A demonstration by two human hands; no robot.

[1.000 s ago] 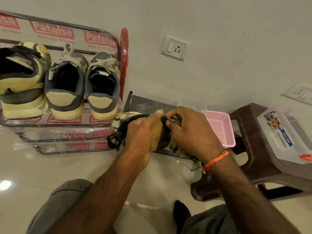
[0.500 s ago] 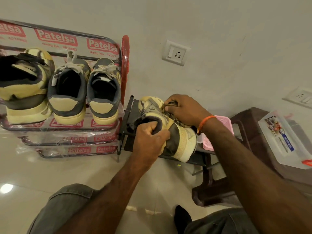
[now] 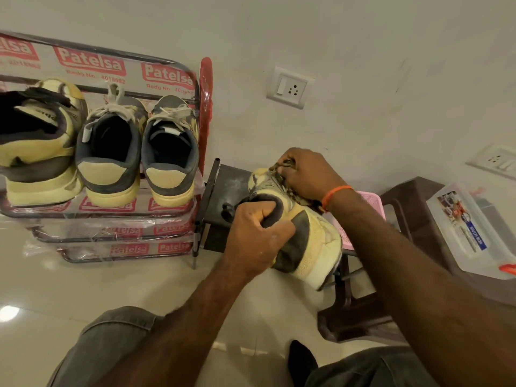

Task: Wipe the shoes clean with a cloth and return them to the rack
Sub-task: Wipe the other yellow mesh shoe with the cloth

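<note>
A cream and dark grey sneaker (image 3: pixel 310 241) hangs in the air with its heel toward me. My left hand (image 3: pixel 255 233) grips it by the collar, thumb over the rim. My right hand (image 3: pixel 305 174) presses a crumpled patterned cloth (image 3: pixel 284 164) against the toe end, fingers curled round the cloth. The shoe rack (image 3: pixel 167 210), wrapped in plastic printed "Patelsa", stands at the left. On its top shelf sit a matching cream sneaker (image 3: pixel 36 146) and a grey pair with white laces (image 3: pixel 139 152).
A low dark metal stand (image 3: pixel 223 180) sits under the held shoe, right of the rack. A pink plastic basket (image 3: pixel 371 202) lies behind my right forearm. A brown plastic stool (image 3: pixel 410 208) at the right carries a clear lidded box (image 3: pixel 469 227). Wall sockets (image 3: pixel 290 88) are above.
The shoe has been turned so its heel faces me. My left hand shifted to the collar, and my right hand with the cloth moved to the toe end.
</note>
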